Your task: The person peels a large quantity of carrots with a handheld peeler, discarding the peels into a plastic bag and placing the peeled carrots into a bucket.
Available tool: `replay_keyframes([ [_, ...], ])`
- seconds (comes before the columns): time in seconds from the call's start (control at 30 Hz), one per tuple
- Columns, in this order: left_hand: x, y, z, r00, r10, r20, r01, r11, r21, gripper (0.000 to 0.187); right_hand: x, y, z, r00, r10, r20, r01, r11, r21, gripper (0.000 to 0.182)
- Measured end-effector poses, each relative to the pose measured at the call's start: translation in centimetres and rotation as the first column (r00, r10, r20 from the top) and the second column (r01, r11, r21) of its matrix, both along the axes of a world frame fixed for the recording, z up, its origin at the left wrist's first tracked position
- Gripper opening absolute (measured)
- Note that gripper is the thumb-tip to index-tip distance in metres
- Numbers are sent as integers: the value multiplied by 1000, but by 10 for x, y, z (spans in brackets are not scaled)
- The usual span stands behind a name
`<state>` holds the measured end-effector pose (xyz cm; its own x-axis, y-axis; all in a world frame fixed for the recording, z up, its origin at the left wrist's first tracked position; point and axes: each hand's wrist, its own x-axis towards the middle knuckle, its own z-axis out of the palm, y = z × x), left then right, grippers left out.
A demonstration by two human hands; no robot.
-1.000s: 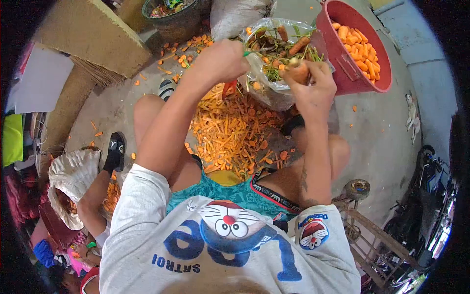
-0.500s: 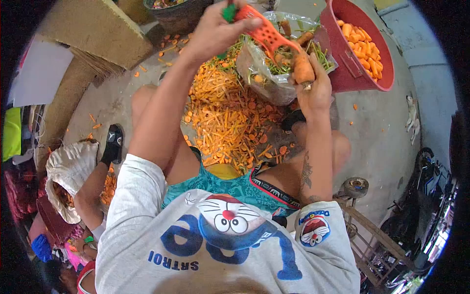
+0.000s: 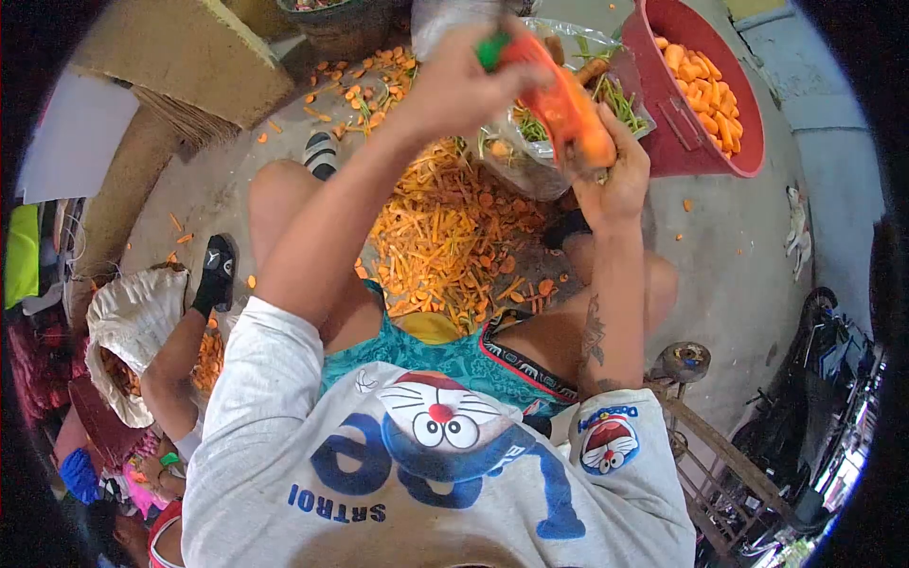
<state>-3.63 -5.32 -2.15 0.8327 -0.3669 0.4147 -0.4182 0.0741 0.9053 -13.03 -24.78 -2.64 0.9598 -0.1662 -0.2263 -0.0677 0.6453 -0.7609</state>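
My left hand (image 3: pixel 464 85) is closed round a red-orange peeler (image 3: pixel 538 87) with a green part at its top end; motion blurs both. The peeler lies against a carrot (image 3: pixel 595 144), which my right hand (image 3: pixel 615 185) holds from the right side. Below and to the left of my hands, a heap of carrot peels and slices (image 3: pixel 431 232) covers the floor between my legs. Just behind the carrot stands a clear plastic bag (image 3: pixel 516 170) with unpeeled carrots and green stems in it.
A red tub (image 3: pixel 748 114) of peeled carrots stands at the upper right. At the top left are a dark bucket (image 3: pixel 346 28) and a tan block (image 3: pixel 189 57). Another person's leg (image 3: pixel 175 369) is beside a white sack (image 3: pixel 137 327). A metal frame (image 3: pixel 729 464) lies lower right.
My left hand and the peeler have moved right and slightly down, and the peeler now overlaps the carrot more. My right hand remains round the carrot in nearly the same place.
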Motion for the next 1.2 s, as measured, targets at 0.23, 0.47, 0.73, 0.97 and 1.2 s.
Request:
replay_keyframes([
  [0.23,47,38,0,962,265,-73,-269,962,-48,13,-8,-17,-12,981,176,87,-173,984,-36,45],
  [0.47,25,12,1,951,216,220,-214,976,-32,22,-13,9,8,996,87,28,-84,991,-102,47],
  [0.73,-9,-1,5,955,41,294,-22,997,-68,18,-3,17,15,999,-15,-32,10,988,-155,49],
  [0.97,26,20,1,952,302,44,-293,946,-139,22,-5,-1,3,959,256,120,-250,966,-63,50],
  [1.2,38,32,16,978,207,28,-204,976,-79,12,-15,7,8,985,163,64,-153,979,-136,49],
])
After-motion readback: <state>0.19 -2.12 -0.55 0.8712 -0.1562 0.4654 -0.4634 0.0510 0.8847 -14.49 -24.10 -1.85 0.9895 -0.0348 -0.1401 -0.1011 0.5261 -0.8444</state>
